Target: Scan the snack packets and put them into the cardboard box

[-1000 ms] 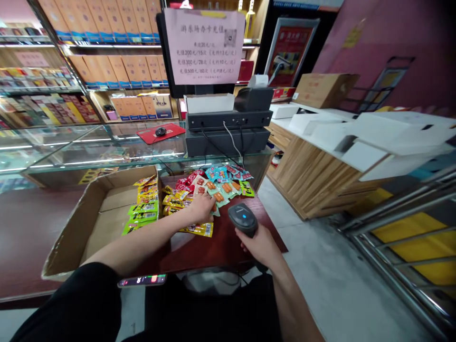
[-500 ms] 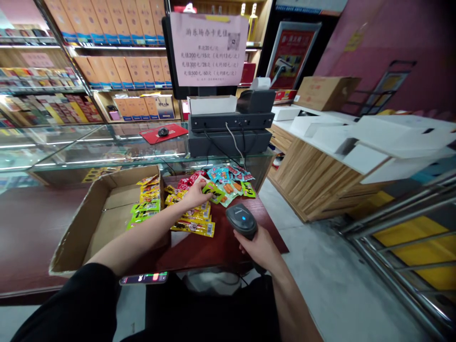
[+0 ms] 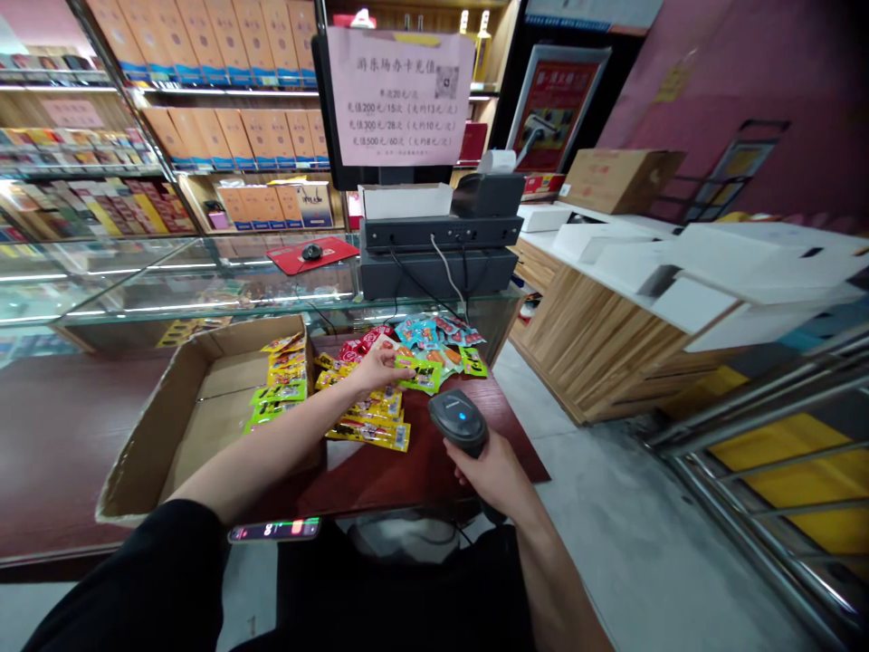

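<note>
Turned more level since the earlier frame, the green packet (image 3: 424, 373) is pinched at its left end by the fingers of the left hand (image 3: 376, 369), mid-frame. Gripped only by that edge, it could be dropped among the yellow packets (image 3: 373, 433) on the desk (image 3: 380, 480). The scanner (image 3: 459, 420), clasped by the right hand (image 3: 494, 473) lower right of centre, has been shifted only slightly.

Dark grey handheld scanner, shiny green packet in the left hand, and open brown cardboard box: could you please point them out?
Scanner (image 3: 458, 424): head view, upper casing.
Green packet (image 3: 424, 374): head view, middle of its printed face.
Cardboard box (image 3: 156, 435): head view, left inner wall.
</note>
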The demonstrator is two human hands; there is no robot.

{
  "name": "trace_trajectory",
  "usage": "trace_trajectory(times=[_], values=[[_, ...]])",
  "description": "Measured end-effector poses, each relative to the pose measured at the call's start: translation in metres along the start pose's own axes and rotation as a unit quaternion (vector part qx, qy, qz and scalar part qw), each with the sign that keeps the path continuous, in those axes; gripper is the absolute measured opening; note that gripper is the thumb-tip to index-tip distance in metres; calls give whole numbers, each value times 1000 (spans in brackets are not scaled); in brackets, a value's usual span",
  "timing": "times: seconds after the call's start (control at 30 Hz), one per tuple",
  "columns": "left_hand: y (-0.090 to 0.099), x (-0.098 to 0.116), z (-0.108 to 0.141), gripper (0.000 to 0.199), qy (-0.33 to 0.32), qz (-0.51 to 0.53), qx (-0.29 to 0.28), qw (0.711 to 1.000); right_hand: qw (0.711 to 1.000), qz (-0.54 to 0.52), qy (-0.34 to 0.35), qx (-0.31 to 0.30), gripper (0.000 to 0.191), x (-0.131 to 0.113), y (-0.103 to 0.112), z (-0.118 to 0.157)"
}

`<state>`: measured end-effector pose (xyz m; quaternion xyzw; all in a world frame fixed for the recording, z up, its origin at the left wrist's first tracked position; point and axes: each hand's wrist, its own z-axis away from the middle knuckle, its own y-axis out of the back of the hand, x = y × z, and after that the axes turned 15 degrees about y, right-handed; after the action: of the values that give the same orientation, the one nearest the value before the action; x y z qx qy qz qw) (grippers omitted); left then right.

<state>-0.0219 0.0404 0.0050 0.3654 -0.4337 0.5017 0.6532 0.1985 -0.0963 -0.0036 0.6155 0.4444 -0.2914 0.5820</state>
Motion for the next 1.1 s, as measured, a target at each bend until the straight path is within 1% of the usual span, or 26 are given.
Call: trace_trajectory(times=[0.13,0.27,0.37,0.47,0.57,0.67,0.73,0.83,0.9,1.0,1.1], values=[[1,-1,-1,42,4,4,-13,1000,1000,-3,-3,-2,24,-4,1,0],[-2,0,1,44,19,24,-15,999,1000,1,-4,6,24,-5,2,0],[-2,6,2,42,27,31,-3,999,1000,-3,-14,2,25,-2,2,0],[7,18,7,46,40,59,-6,997,1000,-4,-16,-10,28,1,2,-2],[32,32,23,47,57,83,5,995,1000,-11,-7,-24,30,1,-2,-6],[69,39,51,42,69,85,30,994,999,-16,2,-44,30,-2,-8,-13],[96,38,75,40,83,82,47,992,998,-16,6,-55,29,-5,-15,-19],[132,27,111,39,113,85,73,987,997,-19,16,-77,29,-12,-26,-27],[150,16,133,39,130,87,77,985,995,-19,25,-93,28,-18,-34,-31],[168,0,159,43,149,96,88,980,993,-6,40,-109,28,-27,-47,-35],[177,-12,175,44,151,110,113,976,990,5,53,-127,28,-34,-60,-38]])
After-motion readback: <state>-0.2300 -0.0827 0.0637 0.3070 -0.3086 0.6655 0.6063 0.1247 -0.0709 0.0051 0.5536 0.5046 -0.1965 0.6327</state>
